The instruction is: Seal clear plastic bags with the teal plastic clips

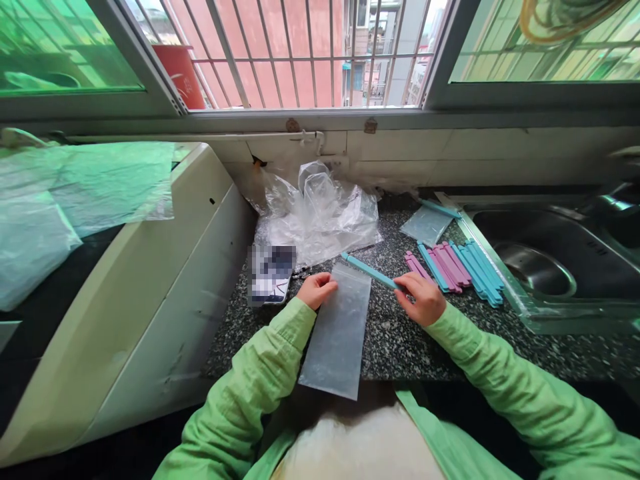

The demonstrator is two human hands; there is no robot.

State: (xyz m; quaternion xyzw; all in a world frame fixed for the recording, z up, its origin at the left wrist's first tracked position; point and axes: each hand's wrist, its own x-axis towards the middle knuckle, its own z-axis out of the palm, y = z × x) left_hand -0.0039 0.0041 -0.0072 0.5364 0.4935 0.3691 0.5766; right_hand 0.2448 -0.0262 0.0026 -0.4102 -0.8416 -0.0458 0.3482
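My left hand (317,289) rests on the upper left corner of a clear flat plastic bag (336,333), fingers curled down and pinching the bag's top edge against the speckled granite countertop (400,340). The bag lies lengthwise in front of me, its near end hanging just past the counter's front edge. My right hand (423,297) is closed on one end of a blue sealing stick (369,271), held between thumb and fingers; the stick runs diagonally up and to the left, its far end lying just above the bag's upper right corner. To the right of that hand, a loose row of pink and blue sealing sticks (460,267) lies on the counter, side by side and touching, near the sink's rim. Behind them sits a second small clear bag (426,225) with one blue stick (440,208) along its far edge. A heap of crumpled clear plastic bags (317,213) is piled against the tiled wall behind my work. A phone (271,273) lies just left of my left hand, at the counter's edge. The stainless steel sink (550,260) occupies the right side. A white appliance (150,287) stands to the left, draped with plastic sheeting (75,193). Both my sleeves (260,387) are green.
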